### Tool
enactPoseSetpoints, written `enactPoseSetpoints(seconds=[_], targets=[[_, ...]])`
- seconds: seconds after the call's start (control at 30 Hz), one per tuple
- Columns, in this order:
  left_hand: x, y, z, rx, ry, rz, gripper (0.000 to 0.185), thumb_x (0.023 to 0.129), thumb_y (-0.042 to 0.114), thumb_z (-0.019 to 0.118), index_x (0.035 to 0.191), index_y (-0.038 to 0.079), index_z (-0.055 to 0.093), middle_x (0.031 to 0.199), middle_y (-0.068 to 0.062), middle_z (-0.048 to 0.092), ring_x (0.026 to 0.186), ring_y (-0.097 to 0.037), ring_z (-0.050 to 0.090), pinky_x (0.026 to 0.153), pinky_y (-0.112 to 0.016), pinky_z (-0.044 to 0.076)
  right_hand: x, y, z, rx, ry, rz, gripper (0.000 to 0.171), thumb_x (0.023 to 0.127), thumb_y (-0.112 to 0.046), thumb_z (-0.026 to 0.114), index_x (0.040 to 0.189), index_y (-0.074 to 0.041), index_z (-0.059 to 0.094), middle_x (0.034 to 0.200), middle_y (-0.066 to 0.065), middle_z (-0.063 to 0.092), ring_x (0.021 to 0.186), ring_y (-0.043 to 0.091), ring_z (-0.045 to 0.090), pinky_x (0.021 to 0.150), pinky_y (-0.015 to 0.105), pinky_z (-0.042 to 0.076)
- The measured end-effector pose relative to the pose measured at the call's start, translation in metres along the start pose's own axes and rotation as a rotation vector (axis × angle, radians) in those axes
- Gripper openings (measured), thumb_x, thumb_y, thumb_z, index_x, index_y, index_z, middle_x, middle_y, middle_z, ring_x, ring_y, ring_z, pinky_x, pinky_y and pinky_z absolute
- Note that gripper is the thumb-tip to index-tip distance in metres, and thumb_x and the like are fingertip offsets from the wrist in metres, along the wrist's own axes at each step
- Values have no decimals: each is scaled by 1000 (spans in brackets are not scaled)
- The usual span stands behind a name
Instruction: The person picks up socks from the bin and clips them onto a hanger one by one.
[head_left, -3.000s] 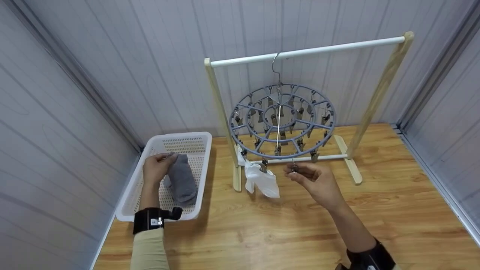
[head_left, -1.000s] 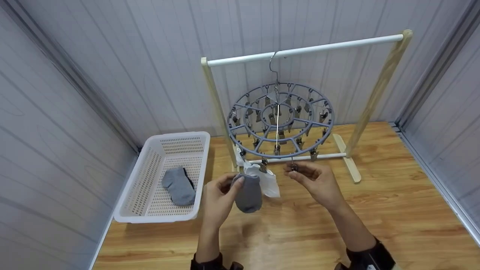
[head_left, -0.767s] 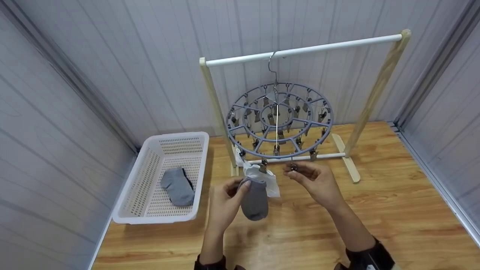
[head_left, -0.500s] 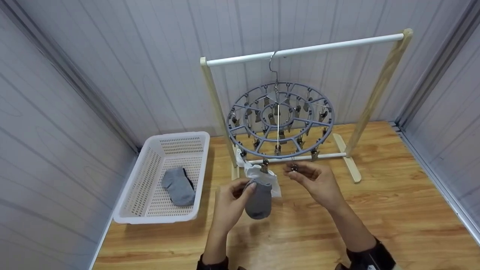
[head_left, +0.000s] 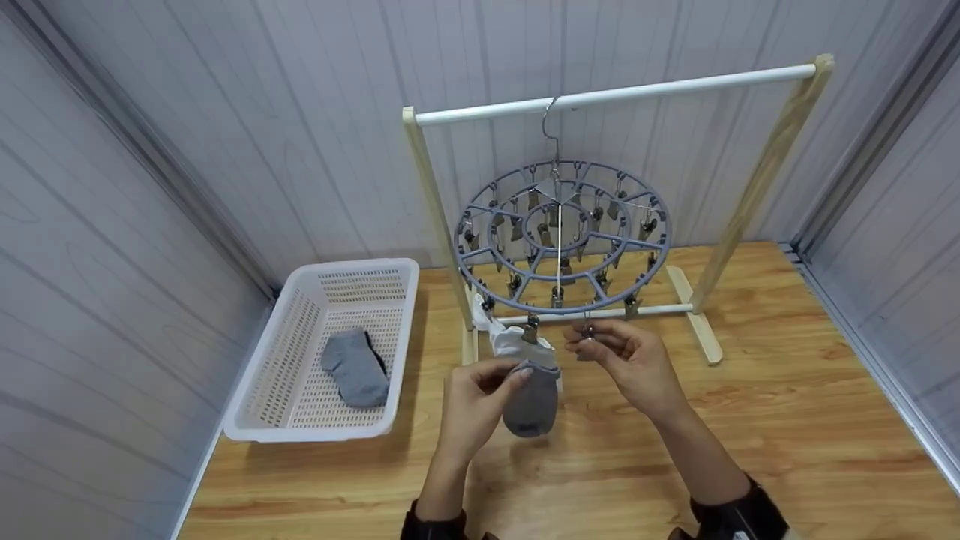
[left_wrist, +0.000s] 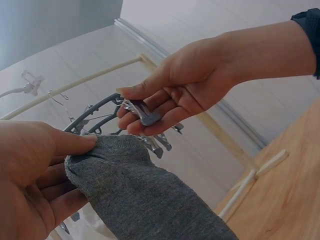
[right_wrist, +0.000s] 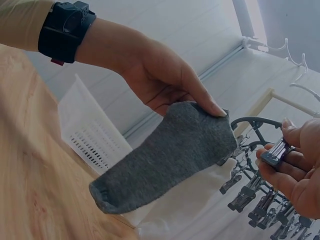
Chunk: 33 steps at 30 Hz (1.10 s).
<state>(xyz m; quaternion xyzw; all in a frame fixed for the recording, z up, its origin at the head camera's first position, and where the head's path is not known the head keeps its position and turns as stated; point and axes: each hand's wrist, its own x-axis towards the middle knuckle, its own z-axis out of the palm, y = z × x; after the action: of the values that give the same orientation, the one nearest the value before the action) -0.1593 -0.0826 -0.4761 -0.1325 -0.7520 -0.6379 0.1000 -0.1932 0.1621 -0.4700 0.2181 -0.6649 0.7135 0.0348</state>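
Grey sock (head_left: 532, 405): knitted cloth, matt, fine ribbed texture. White sock (head_left: 510, 343): thin cloth, matt. Clip (left_wrist: 142, 113): bare metal, dull sheen. Round hanger (head_left: 562, 232): grey plastic, smooth, with a metal hook. Rack (head_left: 765, 172): pale unvarnished wood posts, white smooth rail. Basket (head_left: 259, 390): white perforated plastic, slightly glossy. Worktop (head_left: 787, 420): wood-grain surface, satin finish. Walls (head_left: 225, 112): smooth grey panels.

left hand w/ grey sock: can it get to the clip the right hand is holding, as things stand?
Probably yes. The left hand holds the grey sock by its cuff just beside the clip that the right hand pinches. Only open air shows between them; the white sock hangs behind.
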Motion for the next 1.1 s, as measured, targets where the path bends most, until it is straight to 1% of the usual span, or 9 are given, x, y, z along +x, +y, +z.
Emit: enactPoseSetpoints(seconds=[0.07, 0.17, 0.3, 0.4, 0.53, 0.67, 0.83, 1.03, 1.1], targets=[[0, -1, 3, -19, 1, 1, 10, 94, 14, 83, 102, 7, 84, 96, -4, 81, 81, -17, 75, 73, -29, 61, 0, 1, 2, 16, -14, -10, 25, 102, 1, 67, 126, 9, 69, 119, 35, 70, 107, 36, 75, 94, 41, 60], [0, -2, 7, -55, 5, -1, 11, 93, 12, 83, 102, 6, 83, 96, -6, 80, 81, -18, 75, 75, -30, 62, -1, 1, 4, 45, -14, -5, 27, 102, 1, 67, 126, 11, 68, 119, 35, 70, 108, 38, 74, 97, 42, 58], [0, -3, 11, -82, 0, 16, 11, 94, 12, 82, 103, 6, 83, 97, -5, 80, 83, -18, 75, 75, -30, 62, -2, 0, 8, 78, 27, 21, 27, 101, 1, 69, 126, 11, 68, 119, 32, 71, 108, 32, 75, 98, 42, 57], [0, -5, 13, -94, -2, 30, 12, 94, 12, 83, 103, 5, 82, 97, -6, 80, 83, -19, 75, 74, -29, 62, -3, 0, 11, 93, 54, 30, 27, 101, 1, 69, 125, 12, 69, 118, 29, 73, 107, 29, 76, 96, 41, 59], [0, -7, 14, -125, 3, 41, 12, 93, 9, 82, 104, 3, 82, 98, -9, 80, 83, -19, 76, 74, -29, 62, -5, 1, 14, 104, 62, 23, 28, 102, 0, 68, 126, 15, 67, 116, 25, 75, 106, 28, 77, 93, 40, 61], [0, -9, 15, -150, 0, 59, 13, 94, 9, 82, 105, 2, 81, 100, -9, 80, 84, -19, 75, 74, -29, 62, -6, 1, 15, 127, 77, 23, 29, 103, 0, 67, 126, 17, 67, 115, 24, 76, 105, 32, 77, 92, 41, 61], [0, -11, 17, -167, -2, 42, 13, 93, 8, 82, 104, 2, 81, 99, -10, 79, 84, -19, 75, 76, -30, 62, -7, 1, 15, 151, 112, 32, 24, 103, 0, 65, 123, 13, 70, 112, 23, 77, 104, 33, 77, 90, 37, 62], [0, -14, 23, -195, -17, 68, 12, 94, 8, 81, 104, 1, 81, 100, -10, 79, 86, -19, 75, 76, -29, 62, -5, 2, 16, 168, 112, -48, 21, 104, 5, 61, 118, 18, 69, 105, 17, 79, 96, 23, 78, 78, 29, 62], [-1, -15, 26, -199, -23, 71, 12, 94, 8, 81, 104, 1, 80, 100, -11, 79, 85, -18, 75, 76, -29, 62, -5, 3, 17, 182, 108, -70, 21, 104, 6, 60, 117, 21, 67, 104, 16, 80, 95, 24, 78, 76, 28, 61]])
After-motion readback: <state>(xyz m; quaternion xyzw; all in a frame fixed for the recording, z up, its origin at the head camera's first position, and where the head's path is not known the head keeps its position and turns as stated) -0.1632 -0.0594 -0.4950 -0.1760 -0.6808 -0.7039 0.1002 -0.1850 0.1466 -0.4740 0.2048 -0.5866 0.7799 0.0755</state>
